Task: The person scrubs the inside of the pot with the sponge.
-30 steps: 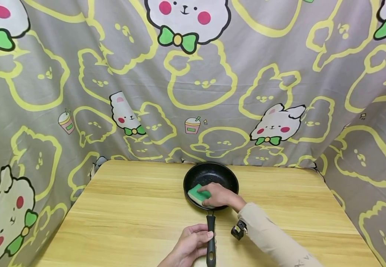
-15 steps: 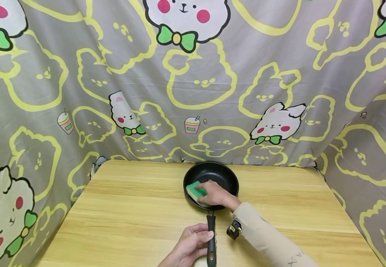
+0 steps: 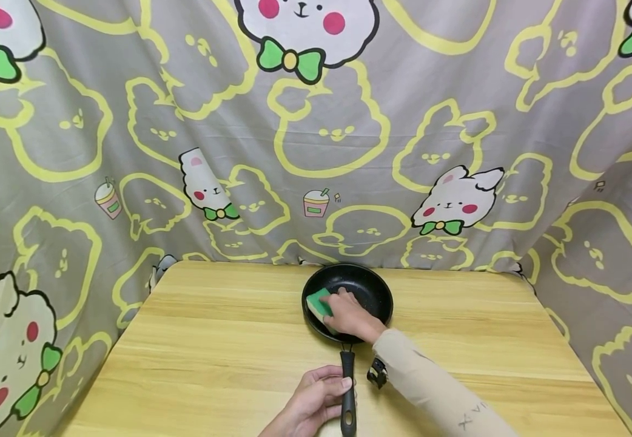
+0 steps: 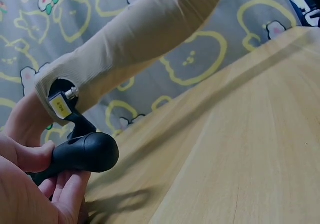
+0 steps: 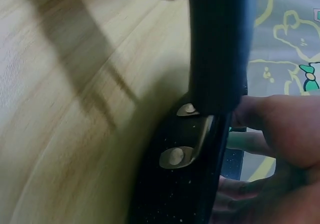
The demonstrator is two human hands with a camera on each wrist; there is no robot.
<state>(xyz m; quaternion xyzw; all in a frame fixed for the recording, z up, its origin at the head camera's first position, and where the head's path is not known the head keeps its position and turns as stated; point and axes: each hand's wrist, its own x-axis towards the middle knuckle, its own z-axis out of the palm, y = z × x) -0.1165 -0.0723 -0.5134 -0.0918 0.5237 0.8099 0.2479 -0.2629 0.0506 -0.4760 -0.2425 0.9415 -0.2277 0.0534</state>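
Observation:
A black frying pan [image 3: 370,290] is at the far middle of the table, its handle [image 3: 348,364] pointing toward me. My left hand [image 3: 316,397] grips that handle, thumb on top and fingers beneath; the left wrist view shows the handle's rounded end [image 4: 97,152] poking out past the thumb. Inside the pan, my right hand [image 3: 351,315] holds a green-topped sponge [image 3: 318,303] with a pale underside against the left part of the pan. In the right wrist view the right hand [image 5: 290,139] reaches over the rim, and the sponge is mostly hidden behind the pan's wall.
A wooden table [image 3: 196,340] extends around the pan. Behind it and at both sides hangs a grey patterned curtain [image 3: 261,139]. A small black device [image 3: 377,372] is strapped at the right wrist, below the beige sleeve [image 3: 430,376].
My right hand has slid the sponge a little left and away from me along the pan's left side. The left hand keeps its grip on the handle.

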